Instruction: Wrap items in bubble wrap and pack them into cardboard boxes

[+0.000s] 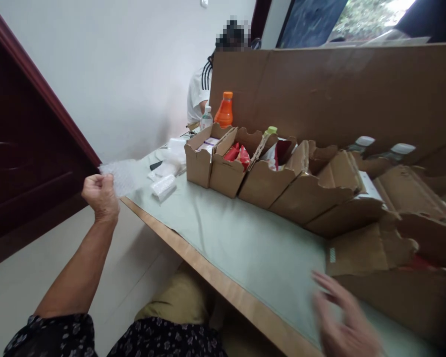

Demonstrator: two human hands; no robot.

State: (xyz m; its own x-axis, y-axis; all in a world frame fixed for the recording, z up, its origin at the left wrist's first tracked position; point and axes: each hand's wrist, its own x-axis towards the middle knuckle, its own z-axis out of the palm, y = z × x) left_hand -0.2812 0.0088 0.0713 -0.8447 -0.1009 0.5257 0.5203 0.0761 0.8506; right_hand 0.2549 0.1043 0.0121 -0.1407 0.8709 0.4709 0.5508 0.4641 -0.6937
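Note:
My left hand (101, 196) is stretched out past the table's left corner, its fingers closed in a pinch on a sheet of bubble wrap (124, 174). My right hand (344, 320) is blurred by motion at the lower right, fingers spread, just over the pale green table cover (241, 238). It holds nothing and is close to a flat cardboard box (371, 248). A small roll of bubble wrap (163, 187) lies on the table near the left hand.
A row of open cardboard boxes (230, 166) runs along the table, some holding red packets (240, 153). A tall cardboard sheet (338, 94) stands behind them. An orange bottle (225, 110) and a clear bottle (206, 119) stand at the far end, where another person (202, 84) sits.

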